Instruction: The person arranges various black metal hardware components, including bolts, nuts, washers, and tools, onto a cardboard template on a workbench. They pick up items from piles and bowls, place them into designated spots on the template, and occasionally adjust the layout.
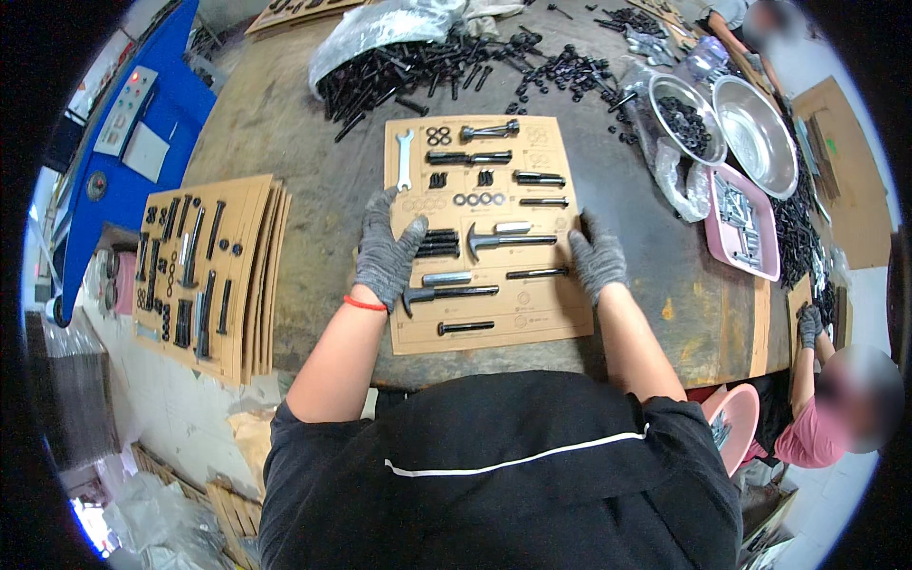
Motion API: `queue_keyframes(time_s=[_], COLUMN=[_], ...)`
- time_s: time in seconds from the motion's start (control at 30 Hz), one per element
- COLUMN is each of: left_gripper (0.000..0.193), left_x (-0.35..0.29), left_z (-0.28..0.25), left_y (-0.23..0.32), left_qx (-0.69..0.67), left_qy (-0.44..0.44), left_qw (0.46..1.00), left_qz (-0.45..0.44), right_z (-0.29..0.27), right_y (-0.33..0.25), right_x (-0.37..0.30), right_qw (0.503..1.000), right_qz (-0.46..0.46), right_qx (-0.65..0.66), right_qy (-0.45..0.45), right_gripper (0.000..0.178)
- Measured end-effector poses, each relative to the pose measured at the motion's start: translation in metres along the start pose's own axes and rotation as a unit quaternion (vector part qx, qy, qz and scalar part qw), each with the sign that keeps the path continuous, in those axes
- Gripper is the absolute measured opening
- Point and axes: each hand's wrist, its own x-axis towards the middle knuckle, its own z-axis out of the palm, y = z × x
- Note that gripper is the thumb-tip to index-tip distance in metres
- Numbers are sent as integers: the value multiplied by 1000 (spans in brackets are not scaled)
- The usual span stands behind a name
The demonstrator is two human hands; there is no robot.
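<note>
Both hands are in grey knit gloves, laid flat on a cardboard sheet (494,328) that sits in the middle of the bench (304,190). The left hand (385,252) is spread open on the sheet's left edge, fingers loose, gripping nothing. The right hand (597,258) rests the same way on the right edge, also released.

The sheet is loaded with hardware: a wrench (404,157) top left, washers (478,199) in a row, long black bolts (467,327) lower down.

Behind it a big loose pile of bolts (418,71) spills from a plastic bag. Right side has two steel bowls (755,133) and a pink tray (739,233). On the left, a stack of filled sheets (204,271).
</note>
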Motion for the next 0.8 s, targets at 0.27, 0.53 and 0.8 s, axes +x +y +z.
queue_keyframes(time_s=[0.27, 0.53, 0.8], left_gripper=[37, 35, 48], left_x=[26, 18, 25], left_z=[-9, -36, -35], left_y=[28, 16, -8], left_qx=[-535, -486, -32], left_qy=[-37, -33, 81], left_qw=[816, 837, 976], left_qz=[-213, -249, -200], right_z=[6, -9, 0], right_y=[-13, -27, 21], right_x=[-20, -32, 102], right_qw=[969, 985, 984], right_qz=[45, -14, -81], right_qx=[242, 166, -35], right_qy=[5, -37, 155], right_gripper=[50, 47, 34])
